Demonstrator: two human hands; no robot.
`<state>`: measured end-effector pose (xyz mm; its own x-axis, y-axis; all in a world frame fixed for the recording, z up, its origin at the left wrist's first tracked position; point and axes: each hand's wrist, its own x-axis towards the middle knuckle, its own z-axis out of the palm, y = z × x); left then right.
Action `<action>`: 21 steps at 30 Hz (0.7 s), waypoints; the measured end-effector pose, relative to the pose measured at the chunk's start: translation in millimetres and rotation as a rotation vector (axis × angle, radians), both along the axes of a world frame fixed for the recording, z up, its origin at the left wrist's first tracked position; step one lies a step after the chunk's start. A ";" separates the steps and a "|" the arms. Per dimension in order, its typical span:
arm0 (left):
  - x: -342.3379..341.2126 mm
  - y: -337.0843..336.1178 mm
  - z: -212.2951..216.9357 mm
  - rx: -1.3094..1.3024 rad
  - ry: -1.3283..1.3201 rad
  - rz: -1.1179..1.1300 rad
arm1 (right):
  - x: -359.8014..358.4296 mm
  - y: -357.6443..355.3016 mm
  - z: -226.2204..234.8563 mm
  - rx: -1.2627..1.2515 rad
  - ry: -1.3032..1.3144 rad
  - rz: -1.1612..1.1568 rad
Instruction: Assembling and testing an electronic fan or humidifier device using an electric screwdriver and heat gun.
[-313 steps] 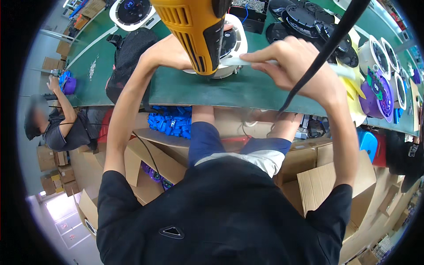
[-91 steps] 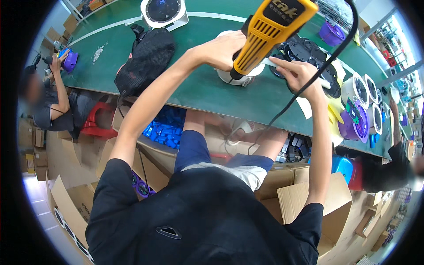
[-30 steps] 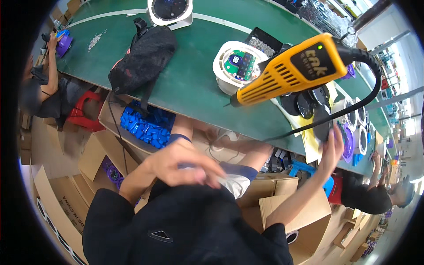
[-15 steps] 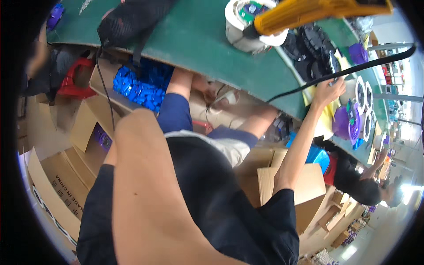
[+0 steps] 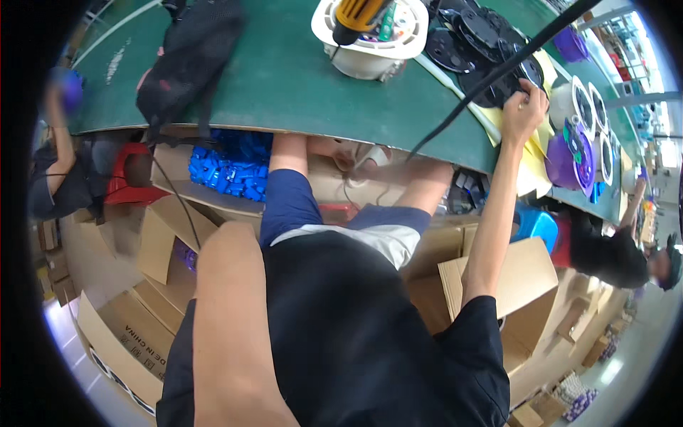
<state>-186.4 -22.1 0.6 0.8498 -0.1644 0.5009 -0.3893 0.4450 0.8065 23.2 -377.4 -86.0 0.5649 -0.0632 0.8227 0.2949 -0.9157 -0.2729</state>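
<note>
My right hand (image 5: pixel 523 107) reaches out over the green table (image 5: pixel 284 92) to a stack of black round parts (image 5: pixel 491 57) and its fingers curl over the edge of one. My left forearm (image 5: pixel 228 320) is raised close to the camera, and the left hand itself is out of the picture. A yellow power tool (image 5: pixel 356 11) hangs with its tip over a white round housing (image 5: pixel 370 43) at the table's far edge. Its black cable (image 5: pixel 477 96) runs past my right hand.
A black bag (image 5: pixel 192 57) lies on the table at left. Blue parts (image 5: pixel 228 171) fill a shelf under the table. Purple and white round parts (image 5: pixel 573 149) sit on yellow sheets at right. Cardboard boxes (image 5: pixel 526 270) stand around my legs. Other people sit at left (image 5: pixel 64 164) and right (image 5: pixel 612 249).
My left hand let go of the yellow tool and the arm lifted up past the camera. My right hand moved from the white housing out to the black round parts.
</note>
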 end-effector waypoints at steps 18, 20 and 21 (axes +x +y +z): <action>162.7 71.7 -65.0 0.557 -0.202 0.753 | -36.5 198.8 122.8 0.522 0.750 1.612; 165.9 65.4 -55.0 0.705 -0.275 0.443 | -29.7 206.5 117.3 0.400 0.722 1.550; 172.1 59.3 -55.0 0.744 -0.344 0.335 | -33.4 208.5 123.4 0.494 0.814 1.619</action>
<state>-14.3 37.2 -54.3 0.7336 -0.3186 0.6003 -0.6795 -0.3293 0.6556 -10.2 -168.9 37.4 0.5055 0.7454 0.4346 0.3604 0.2752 -0.8913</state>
